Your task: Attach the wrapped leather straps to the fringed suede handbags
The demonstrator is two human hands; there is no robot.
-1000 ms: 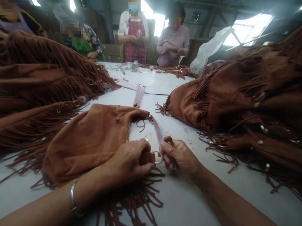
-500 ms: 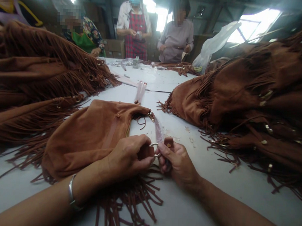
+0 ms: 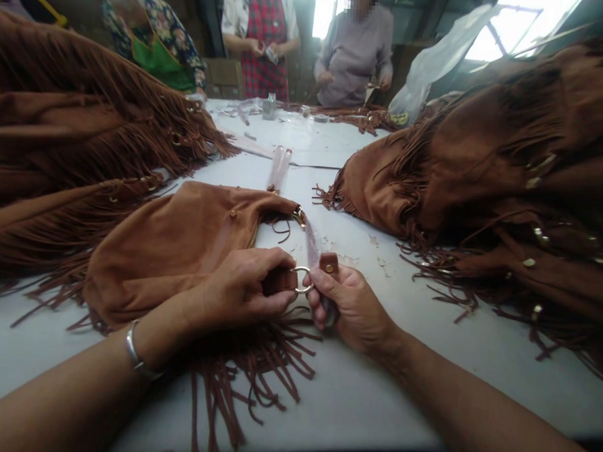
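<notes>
A brown suede bag (image 3: 161, 246) with long fringe lies on the white table in front of me. My left hand (image 3: 251, 284) is closed around the bag's leather tab, which runs to a metal ring (image 3: 302, 280). On the ring's other side my right hand (image 3: 351, 301) pinches a brown leather strap (image 3: 328, 262) with a round stud, its end sticking up above the thumb. Clear plastic wrap (image 3: 311, 240) stretches from this strap up to the bag's far metal clasp (image 3: 298, 216). My fingers hide part of the ring.
Piles of fringed brown bags rise at the left (image 3: 87, 110) and at the right (image 3: 484, 161). A plastic-wrapped strap (image 3: 280, 168) lies beyond the bag. Several people stand across the table (image 3: 384, 389), near small items and a white plastic bag (image 3: 423, 71).
The view has tipped down slightly, so everything sits higher. The ring now shows more fully between my hands, which keep their holds.
</notes>
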